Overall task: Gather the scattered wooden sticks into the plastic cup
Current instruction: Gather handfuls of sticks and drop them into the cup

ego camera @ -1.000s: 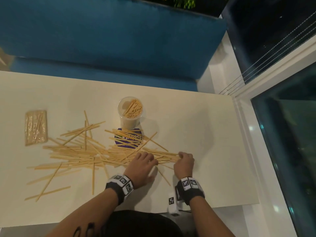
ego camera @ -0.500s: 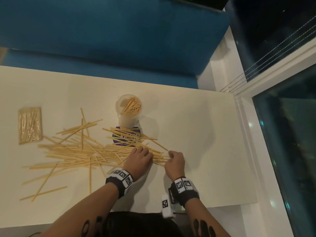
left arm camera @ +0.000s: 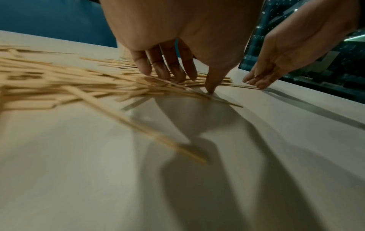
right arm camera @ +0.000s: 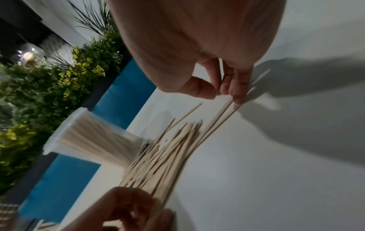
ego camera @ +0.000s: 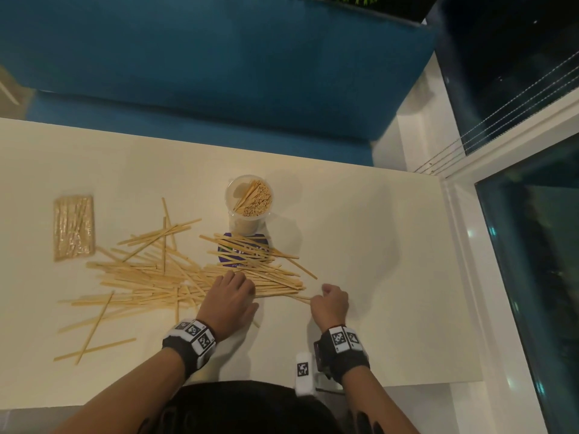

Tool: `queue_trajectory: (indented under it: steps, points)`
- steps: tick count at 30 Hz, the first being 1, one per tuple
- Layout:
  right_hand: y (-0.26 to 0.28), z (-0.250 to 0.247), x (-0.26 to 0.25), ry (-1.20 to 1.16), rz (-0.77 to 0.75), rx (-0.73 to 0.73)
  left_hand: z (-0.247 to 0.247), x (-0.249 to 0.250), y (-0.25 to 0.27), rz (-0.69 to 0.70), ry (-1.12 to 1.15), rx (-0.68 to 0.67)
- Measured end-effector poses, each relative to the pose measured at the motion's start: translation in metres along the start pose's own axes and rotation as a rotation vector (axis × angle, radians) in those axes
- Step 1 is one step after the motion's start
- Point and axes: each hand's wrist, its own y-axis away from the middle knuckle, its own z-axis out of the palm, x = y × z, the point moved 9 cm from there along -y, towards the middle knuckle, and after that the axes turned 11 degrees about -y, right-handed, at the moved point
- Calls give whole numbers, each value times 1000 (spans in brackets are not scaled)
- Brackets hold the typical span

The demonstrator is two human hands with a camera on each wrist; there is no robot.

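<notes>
Many thin wooden sticks point(ego camera: 150, 277) lie scattered on the cream table point(ego camera: 376, 245), left of and in front of the clear plastic cup point(ego camera: 249, 198), which stands upright holding several sticks. My left hand point(ego camera: 232, 296) rests on the right part of the pile, its fingers point(left arm camera: 169, 68) straight down on the sticks point(left arm camera: 59, 84) and the thumb tip on the table. My right hand point(ego camera: 329, 300) is at the pile's right end, its fingertips point(right arm camera: 237, 96) touching the ends of a few sticks point(right arm camera: 168, 156). Neither hand grips a stick.
A purple card point(ego camera: 244, 252) lies under sticks in front of the cup. A clear packet of sticks point(ego camera: 74, 227) lies at the table's left. A blue sofa point(ego camera: 219, 73) stands behind the table, and a glass wall point(ego camera: 532, 277) runs along the right.
My right hand has slid left and pushed the stick ends inward. My left hand has shifted left along the pile, so the gap between the hands is wider.
</notes>
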Motion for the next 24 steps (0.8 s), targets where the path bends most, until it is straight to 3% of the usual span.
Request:
queue_trajectory:
  steps: [4,8,11,14,24]
  points:
    - [13,43,-36,-23,-119,-118,8,-9,8,19,70,37]
    - [21,59,-71,159,-275,-157,1,-18,12,0,79,58]
    - [31,65,-122,339,-599,-101,-5,-20,19,6,29,37]
    - [37,102,-157,426,-820,-223,-3,-20,21,35,-14,22]
    - [47,146,-139,521,-1130,-347,-3,-37,13,9,-22,66]
